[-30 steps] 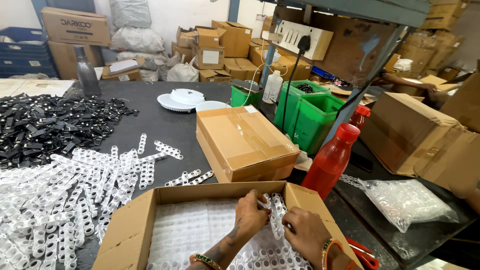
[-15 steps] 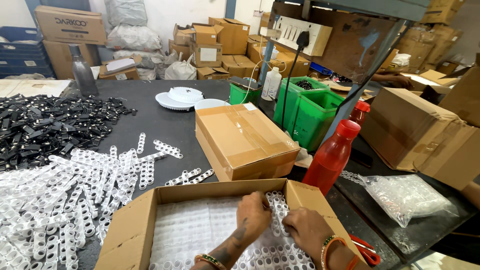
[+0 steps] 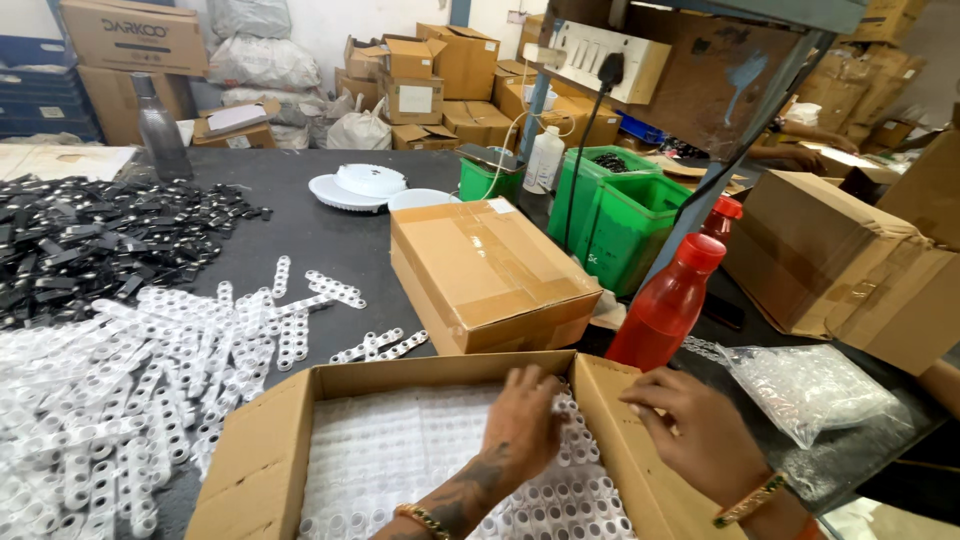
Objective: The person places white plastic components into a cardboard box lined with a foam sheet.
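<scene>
Inside the open cardboard box (image 3: 262, 452) at the table's (image 3: 320, 235) near edge, your left hand (image 3: 525, 425) lies palm-down on the packed white plastic strips (image 3: 400, 460), fingers bent; can't tell if it grips one. Your right hand (image 3: 700, 425) hovers over the box's rt wall, fingers loosely curled, holding nothing. Red bottle (image 3: 665, 305) stands just behind it.

Even, fairly bright overhead light fills the scene, casting only soft shadows beside the sealed cardboard box (image 3: 490, 272), while wide-angle distortion bends the shelving right of it, the cartons far behind it go soft, and the white strips left of it glare slightly.
</scene>
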